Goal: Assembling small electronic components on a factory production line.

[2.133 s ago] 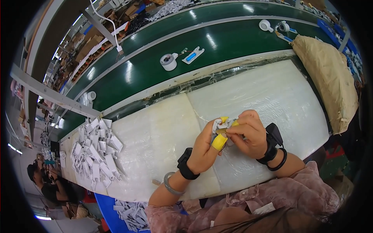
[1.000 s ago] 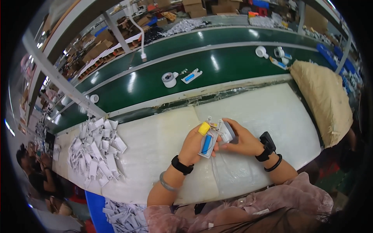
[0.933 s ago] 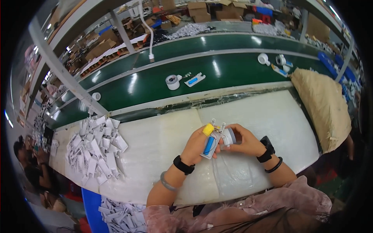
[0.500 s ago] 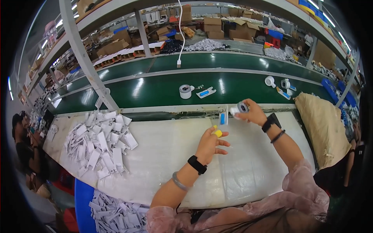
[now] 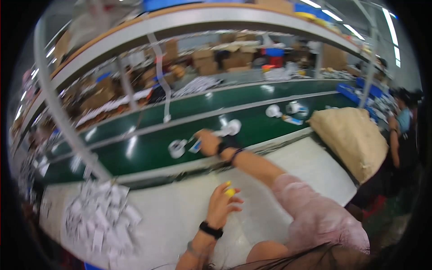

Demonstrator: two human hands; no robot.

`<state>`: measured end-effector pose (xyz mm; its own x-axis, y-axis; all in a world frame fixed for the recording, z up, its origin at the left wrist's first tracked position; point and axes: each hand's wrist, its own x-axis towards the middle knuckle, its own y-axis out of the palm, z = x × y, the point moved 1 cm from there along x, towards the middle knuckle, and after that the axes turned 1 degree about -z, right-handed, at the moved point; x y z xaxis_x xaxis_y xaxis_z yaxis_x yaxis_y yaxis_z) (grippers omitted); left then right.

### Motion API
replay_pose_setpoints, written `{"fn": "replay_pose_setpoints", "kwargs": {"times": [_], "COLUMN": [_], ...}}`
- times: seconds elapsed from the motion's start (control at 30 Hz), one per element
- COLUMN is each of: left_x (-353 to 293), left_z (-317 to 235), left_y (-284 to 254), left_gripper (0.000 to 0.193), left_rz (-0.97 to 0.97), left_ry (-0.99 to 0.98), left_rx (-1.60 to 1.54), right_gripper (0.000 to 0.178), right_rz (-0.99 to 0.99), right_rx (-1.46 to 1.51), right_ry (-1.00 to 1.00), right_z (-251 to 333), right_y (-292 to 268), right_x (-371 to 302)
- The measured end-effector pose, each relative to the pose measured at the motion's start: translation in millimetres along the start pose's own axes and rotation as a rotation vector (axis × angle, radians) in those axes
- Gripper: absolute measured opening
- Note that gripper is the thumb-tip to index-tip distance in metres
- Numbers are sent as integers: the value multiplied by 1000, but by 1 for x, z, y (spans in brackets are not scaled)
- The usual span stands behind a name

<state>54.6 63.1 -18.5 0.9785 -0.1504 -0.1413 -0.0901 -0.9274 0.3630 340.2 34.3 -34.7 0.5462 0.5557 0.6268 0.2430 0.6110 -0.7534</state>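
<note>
My right hand (image 5: 209, 143) reaches out over the green conveyor belt, its fingers at a flat white part with a blue strip (image 5: 195, 146). Blur leaves unclear whether they grip it. Just left of it lies a round white housing (image 5: 177, 149). Another round white housing (image 5: 231, 127) rests on the belt beyond my right hand, partly hidden by it. Over the white work surface (image 5: 171, 204), my left hand (image 5: 220, 204) is open, fingers spread and holding nothing, with yellow covers (image 5: 230, 192) on its fingertips.
A heap of white plastic parts (image 5: 101, 218) covers the left of the surface. More round white housings (image 5: 272, 111) lie farther right on the belt. A large tan sack (image 5: 348, 139) stands at right. A hanging white cable (image 5: 162, 81) and a shelf post (image 5: 67, 112) rise ahead.
My right hand has gone forward and left onto the belt and let go of the round housing, which now lies there. My left hand stays over the surface. The view has swung right.
</note>
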Motion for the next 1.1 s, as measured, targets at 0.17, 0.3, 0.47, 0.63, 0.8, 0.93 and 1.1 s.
{"fn": "replay_pose_setpoints", "kwargs": {"times": [0.17, 0.3, 0.47, 0.63, 0.8, 0.93, 1.1], "left_x": [-4, 2, 3, 14, 11, 5, 0], "left_z": [-15, -14, -10, 17, 16, 10, 4], "left_y": [-2, -3, 5, -22, -15, -4, 13], "left_gripper": [38, 37, 42, 47, 47, 33, 28], "left_rz": [-58, -52, -181, -543, -663, -223, 67], "left_ry": [-134, -144, -34, 338, 436, 164, -118], "left_rx": [-74, -82, -59, 78, 50, 7, -33], "right_gripper": [44, 40, 28, 25, 24, 24, 24], "right_rz": [68, 369, 387, 412, 480, 314, 195], "right_rx": [-77, -162, 135, 1096, 1530, 1697, 1842], "right_ry": [80, 271, 186, 565, 866, 953, 1016], "right_z": [36, 36, 22, 51, 78, 87, 105], "right_y": [51, 37, 32, 3, -80, -134, -170], "right_x": [23, 43, 44, -2, -76, -156, -218]}}
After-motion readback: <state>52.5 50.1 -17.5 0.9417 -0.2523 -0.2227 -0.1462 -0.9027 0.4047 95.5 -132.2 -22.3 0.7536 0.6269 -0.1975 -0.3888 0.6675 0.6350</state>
